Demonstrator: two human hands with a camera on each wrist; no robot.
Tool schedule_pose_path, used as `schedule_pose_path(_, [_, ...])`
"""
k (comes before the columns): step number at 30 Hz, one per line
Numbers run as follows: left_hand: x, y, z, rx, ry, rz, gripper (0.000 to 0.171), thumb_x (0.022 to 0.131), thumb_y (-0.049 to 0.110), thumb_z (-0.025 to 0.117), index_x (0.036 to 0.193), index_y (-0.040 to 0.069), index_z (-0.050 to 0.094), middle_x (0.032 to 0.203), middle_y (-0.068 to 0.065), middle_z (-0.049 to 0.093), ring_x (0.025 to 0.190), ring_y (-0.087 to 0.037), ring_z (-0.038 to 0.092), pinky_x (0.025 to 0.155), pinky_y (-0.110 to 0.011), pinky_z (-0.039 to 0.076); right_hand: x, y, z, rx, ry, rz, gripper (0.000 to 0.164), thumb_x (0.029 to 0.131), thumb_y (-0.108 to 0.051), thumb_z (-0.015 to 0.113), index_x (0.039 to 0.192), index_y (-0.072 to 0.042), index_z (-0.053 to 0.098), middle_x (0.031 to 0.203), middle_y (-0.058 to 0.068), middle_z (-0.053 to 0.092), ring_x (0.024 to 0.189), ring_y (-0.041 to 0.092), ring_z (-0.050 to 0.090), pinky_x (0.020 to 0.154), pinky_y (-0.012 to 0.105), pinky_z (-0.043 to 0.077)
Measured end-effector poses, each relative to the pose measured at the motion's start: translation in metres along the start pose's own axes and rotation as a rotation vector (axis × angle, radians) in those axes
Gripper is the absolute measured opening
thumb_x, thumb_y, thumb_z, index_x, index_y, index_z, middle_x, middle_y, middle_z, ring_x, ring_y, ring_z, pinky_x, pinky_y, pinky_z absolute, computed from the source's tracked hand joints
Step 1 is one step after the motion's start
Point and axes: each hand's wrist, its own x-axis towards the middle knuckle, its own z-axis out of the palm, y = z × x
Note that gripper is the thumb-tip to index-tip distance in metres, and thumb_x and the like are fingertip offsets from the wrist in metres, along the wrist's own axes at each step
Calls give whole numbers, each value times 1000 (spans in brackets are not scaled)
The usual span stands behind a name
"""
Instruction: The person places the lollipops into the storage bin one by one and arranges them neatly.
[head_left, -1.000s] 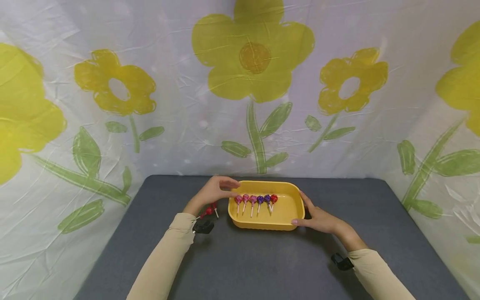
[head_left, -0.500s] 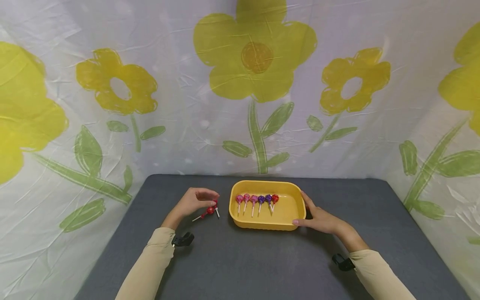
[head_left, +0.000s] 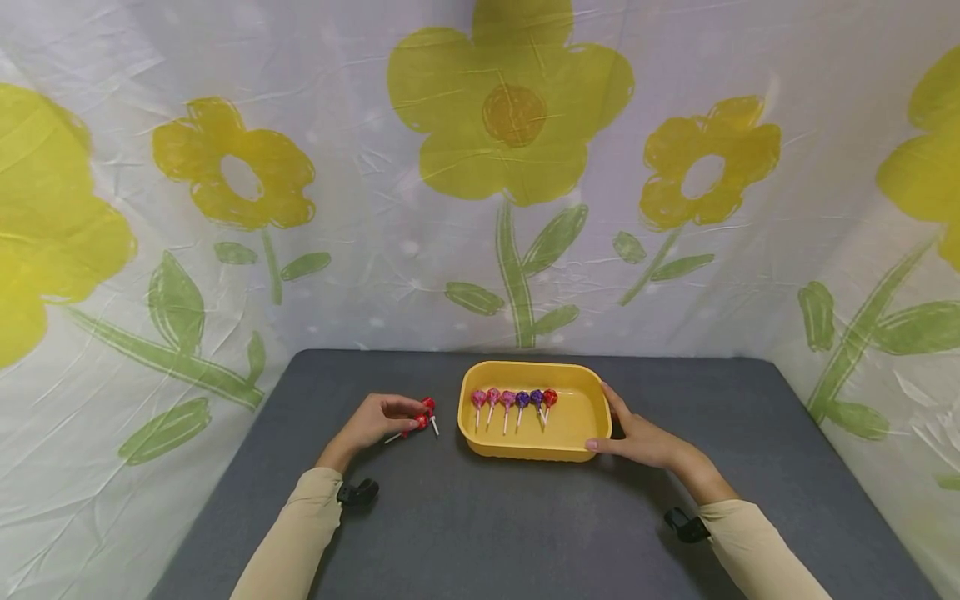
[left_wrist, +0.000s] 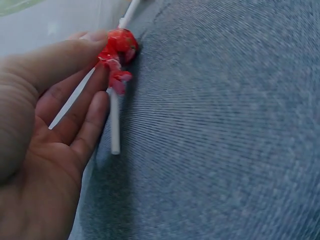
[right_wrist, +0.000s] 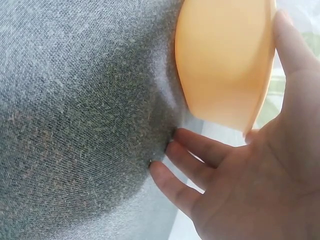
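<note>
My left hand (head_left: pixel 373 419) is low over the table's left side, its thumb and fingers pinching a red-wrapped lollipop (left_wrist: pixel 122 45) by the head. The lollipop's white stick points down past the fingers in the left wrist view. Right beside it lies another red lollipop (head_left: pixel 428 404). At the right end of a yellow tray (head_left: pixel 528 452), my right hand (head_left: pixel 637 437) holds the rim between thumb and index finger, with the other fingers extended near the cloth. Inside the tray is a row of several lollipops: pink (head_left: pixel 507 400), purple (head_left: pixel 522 400) and red (head_left: pixel 550 397).
Dark grey cloth covers the table (head_left: pixel 495 533). Behind it hangs a pale curtain (head_left: pixel 360 275) printed with yellow flowers. A black band (head_left: pixel 358 492) is at the left wrist, another black band (head_left: pixel 686 526) at the right.
My left hand has moved left from the tray's left rim, then down onto the red lollipops and taken hold of one. The right hand stays at the tray.
</note>
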Motion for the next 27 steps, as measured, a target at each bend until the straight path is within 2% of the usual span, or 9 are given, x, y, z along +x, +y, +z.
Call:
schedule_pose_path(14, [0, -7, 6, 24, 44, -5, 28, 81, 21, 82, 108, 17, 76, 106, -7, 76, 87, -12, 69, 72, -23, 56, 0, 1, 1, -2, 2, 9, 115, 88, -55, 68, 159, -16, -13, 157, 28, 32, 144, 44, 36, 113, 64, 33])
schedule_pose_path(22, [1, -6, 8, 45, 46, 0, 29, 79, 19, 84, 107, 13, 77, 98, -5, 75, 81, -8, 66, 70, -22, 54, 0, 2, 1, -2, 1, 5, 114, 88, -55, 68, 159, -17, -13, 157, 28, 33, 144, 45, 36, 112, 64, 34])
schedule_pose_path(27, [2, -6, 9, 40, 49, -4, 30, 79, 20, 84, 106, 12, 77, 98, -8, 75, 81, -9, 65, 70, -22, 53, -1, 2, 0, -1, -1, -3, 114, 88, -55, 68, 159, -18, -13, 157, 29, 32, 144, 45, 35, 112, 65, 34])
